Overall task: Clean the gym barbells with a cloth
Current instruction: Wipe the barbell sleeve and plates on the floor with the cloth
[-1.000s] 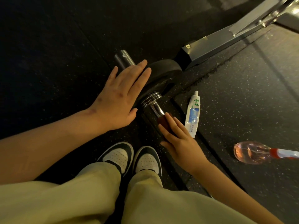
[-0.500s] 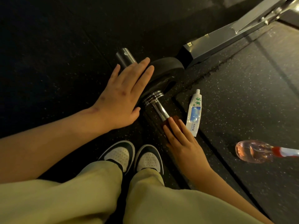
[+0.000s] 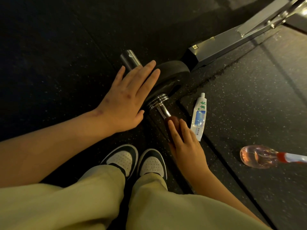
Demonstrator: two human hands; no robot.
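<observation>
A barbell lies on the dark rubber floor, its chrome shaft (image 3: 162, 110) running from a black weight plate (image 3: 172, 72) toward me, with the sleeve end (image 3: 129, 59) sticking out beyond the plate. My left hand (image 3: 131, 98) lies flat with straight fingers against the plate. My right hand (image 3: 184, 143) presses a dark reddish-brown cloth (image 3: 173, 120) onto the shaft, fingers straight over it. The shaft below the cloth is hidden by that hand.
A white tube (image 3: 199, 117) lies on the mat just right of the shaft. A clear bottle of pinkish liquid with a red-and-white top (image 3: 259, 156) lies further right. A metal rack foot (image 3: 224, 45) runs to the upper right. My two shoes (image 3: 137, 160) stand below the bar.
My right hand has slid the cloth a little up the shaft toward the plate. My left hand stays flat on the plate.
</observation>
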